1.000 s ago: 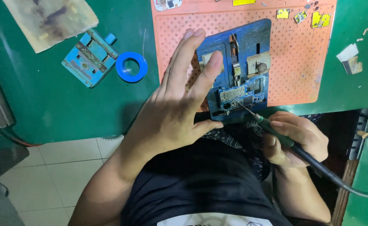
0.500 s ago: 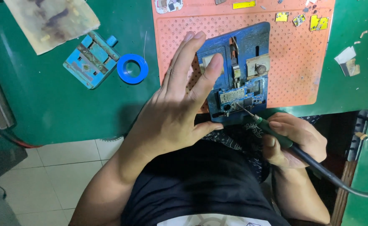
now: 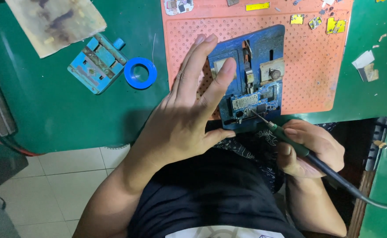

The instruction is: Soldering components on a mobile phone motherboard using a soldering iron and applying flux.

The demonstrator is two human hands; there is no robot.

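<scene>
Blue board holder (image 3: 264,48) with a circuit board (image 3: 253,103) lies on the orange mat (image 3: 316,66) atop the green table (image 3: 70,114). Left hand (image 3: 180,119) rests on it, fingers spread apart. Right hand (image 3: 310,147), fingers clamped on the soldering iron (image 3: 299,147), sets its tip on the board.

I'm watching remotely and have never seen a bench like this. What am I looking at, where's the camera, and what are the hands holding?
The camera sits on the person's head and looks down at their own two bare hands over a green table. On it lies an orange mat with a blue holder clamping a small circuit board. The left hand is spread open, fingertips resting on the holder. The right hand grips a soldering iron, its tip touching the board. To the left lie a second small blue clamp, a blue tape ring and a stained cloth. Small yellow parts sit at the mat's top edge.
</scene>
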